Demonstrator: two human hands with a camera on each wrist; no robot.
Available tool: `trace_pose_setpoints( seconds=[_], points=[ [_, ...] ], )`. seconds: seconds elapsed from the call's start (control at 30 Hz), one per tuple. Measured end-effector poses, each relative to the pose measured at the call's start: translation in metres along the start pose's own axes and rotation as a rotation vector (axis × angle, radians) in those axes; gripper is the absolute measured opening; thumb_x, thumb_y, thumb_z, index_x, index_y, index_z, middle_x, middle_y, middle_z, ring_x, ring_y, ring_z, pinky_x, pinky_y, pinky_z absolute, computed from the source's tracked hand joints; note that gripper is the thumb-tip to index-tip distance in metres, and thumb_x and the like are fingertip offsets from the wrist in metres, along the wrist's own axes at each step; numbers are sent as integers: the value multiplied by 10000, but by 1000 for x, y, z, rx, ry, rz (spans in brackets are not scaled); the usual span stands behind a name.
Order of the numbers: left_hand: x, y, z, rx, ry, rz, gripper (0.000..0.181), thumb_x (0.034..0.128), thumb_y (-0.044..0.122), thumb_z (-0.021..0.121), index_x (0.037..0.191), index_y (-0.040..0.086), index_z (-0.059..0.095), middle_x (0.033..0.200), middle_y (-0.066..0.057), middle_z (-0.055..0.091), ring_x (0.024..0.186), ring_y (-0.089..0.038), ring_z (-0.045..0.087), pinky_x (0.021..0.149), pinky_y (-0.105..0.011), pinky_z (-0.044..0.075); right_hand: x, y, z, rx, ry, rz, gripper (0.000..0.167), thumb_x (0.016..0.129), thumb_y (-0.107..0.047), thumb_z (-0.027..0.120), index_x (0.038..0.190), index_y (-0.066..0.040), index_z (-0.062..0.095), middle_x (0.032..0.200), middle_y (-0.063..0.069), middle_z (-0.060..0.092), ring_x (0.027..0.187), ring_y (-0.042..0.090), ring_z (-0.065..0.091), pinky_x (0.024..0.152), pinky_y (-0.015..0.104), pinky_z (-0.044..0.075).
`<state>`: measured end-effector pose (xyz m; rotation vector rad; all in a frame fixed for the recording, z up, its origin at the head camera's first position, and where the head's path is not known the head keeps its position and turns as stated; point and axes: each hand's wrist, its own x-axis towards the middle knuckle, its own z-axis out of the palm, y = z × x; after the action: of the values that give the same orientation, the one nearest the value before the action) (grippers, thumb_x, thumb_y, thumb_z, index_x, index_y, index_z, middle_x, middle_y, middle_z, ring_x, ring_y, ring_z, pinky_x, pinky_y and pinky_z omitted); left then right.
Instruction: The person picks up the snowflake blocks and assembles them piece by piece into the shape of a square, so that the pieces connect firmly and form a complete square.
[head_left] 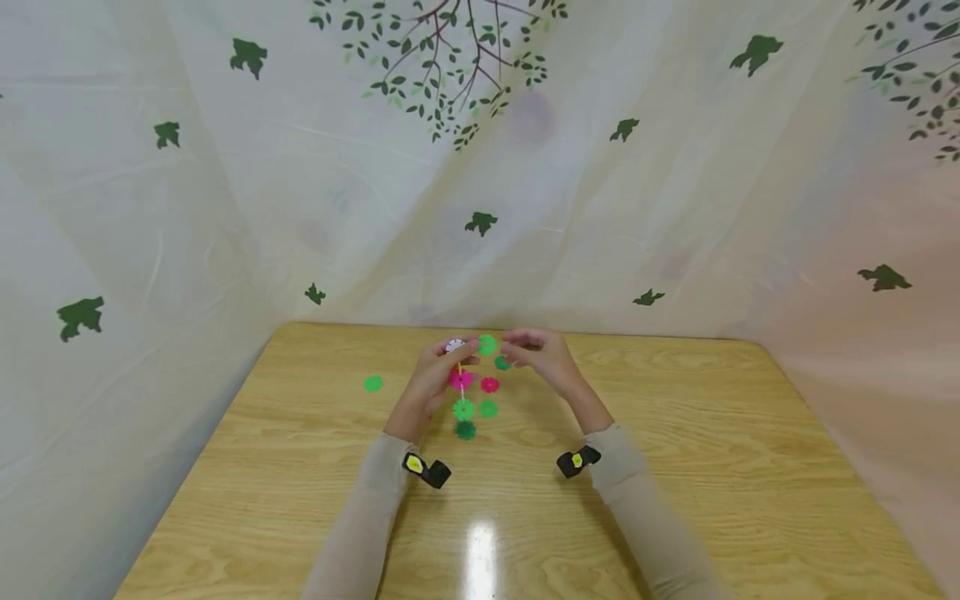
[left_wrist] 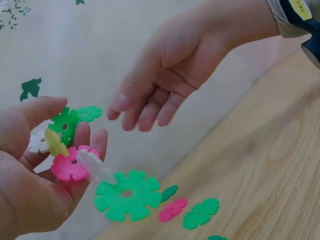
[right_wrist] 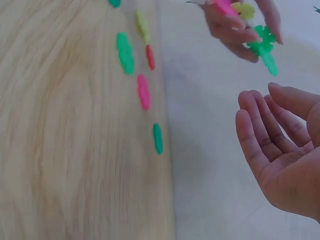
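My left hand holds a chain of slotted flower-shaped plastic discs joined edge to edge. In the left wrist view a white disc, a yellow disc and a pink disc lie across the fingers. The thumb rests by a green disc, with a lighter green disc joined beyond it. From the pink one, another white disc leads to a large green disc at the near end. My right hand is a short way right of the chain, fingers loosely bent, holding nothing.
Several loose discs lie on the wooden table: a pinkish-red disc, a light green disc, dark green discs, a yellow disc and a red disc. Farther left is a green disc. Behind hangs a leaf-patterned curtain.
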<state>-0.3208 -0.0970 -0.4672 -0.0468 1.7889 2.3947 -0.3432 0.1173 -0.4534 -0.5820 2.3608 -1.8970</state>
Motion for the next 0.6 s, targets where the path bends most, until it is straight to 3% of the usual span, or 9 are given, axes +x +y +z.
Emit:
trace_pose_setpoints(
  seconds=[0.17,0.33,0.47,0.6],
  points=[
    [0,1,-2,-29,-7,-5,259,976,168,700,1179,6,698,949,31,694,827,-90,692,608,-175,571,2,7,-6,-144,-96,23,283,944,-64,718,1173,99,692,1009,237,740,863,275,728,796,409,631],
    [2,0,-3,-19,-6,2,213,980,164,697,1143,28,714,948,37,695,811,-80,696,571,-145,514,8,19,-6,-253,-199,-3,267,916,-2,726,1148,124,691,1027,244,743,882,203,714,814,293,611],
    [3,-1,-3,-29,-5,-4,191,983,149,690,1131,29,710,976,22,682,812,-90,695,599,-150,539,12,28,-3,-278,-255,-26,251,891,58,719,1122,149,685,1028,295,730,926,319,731,821,305,623],
    [4,-1,-3,-23,-10,-19,240,984,164,692,1173,16,695,998,19,681,838,-101,696,615,-162,558,15,33,1,-289,-290,11,255,857,67,745,1100,131,696,1019,280,736,940,368,729,775,330,633]
  ],
)
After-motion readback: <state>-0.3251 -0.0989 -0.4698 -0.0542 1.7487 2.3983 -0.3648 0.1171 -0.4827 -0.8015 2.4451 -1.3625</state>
